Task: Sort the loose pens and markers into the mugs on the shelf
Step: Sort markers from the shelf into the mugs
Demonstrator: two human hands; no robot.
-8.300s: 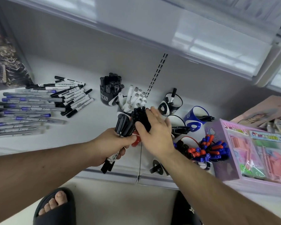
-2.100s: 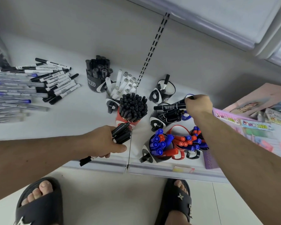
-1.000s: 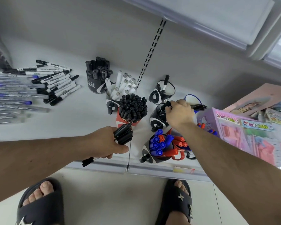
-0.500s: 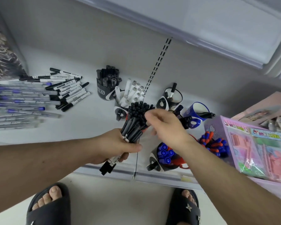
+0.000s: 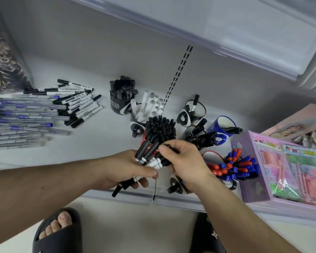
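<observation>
My left hand (image 5: 125, 168) grips a bundle of black-capped markers (image 5: 147, 154) over the shelf's front edge. My right hand (image 5: 183, 161) pinches one or more markers of that bundle between thumb and fingers. Just behind stands a red mug (image 5: 144, 137) crammed with black markers (image 5: 161, 127). Around it are a black mug (image 5: 117, 105) of black pens, a mug of white markers (image 5: 150, 106), a black-and-white mug (image 5: 192, 112) with one marker, a blue mug (image 5: 224, 126), and a mug of black markers (image 5: 203, 138) lying tilted. Red and blue markers (image 5: 232, 166) fill mugs at the right.
Loose black-and-white markers (image 5: 78, 105) and clear blue pens (image 5: 24, 117) lie on the white shelf (image 5: 102, 136) at the left. A pink toy box (image 5: 288, 170) sits at the right. The shelf's front rail (image 5: 131, 196) runs below my hands; my sandalled feet are on the floor.
My right hand has come back from the mugs at the right and now pinches markers in the bundle held by my left hand. The camera has tilted slightly.
</observation>
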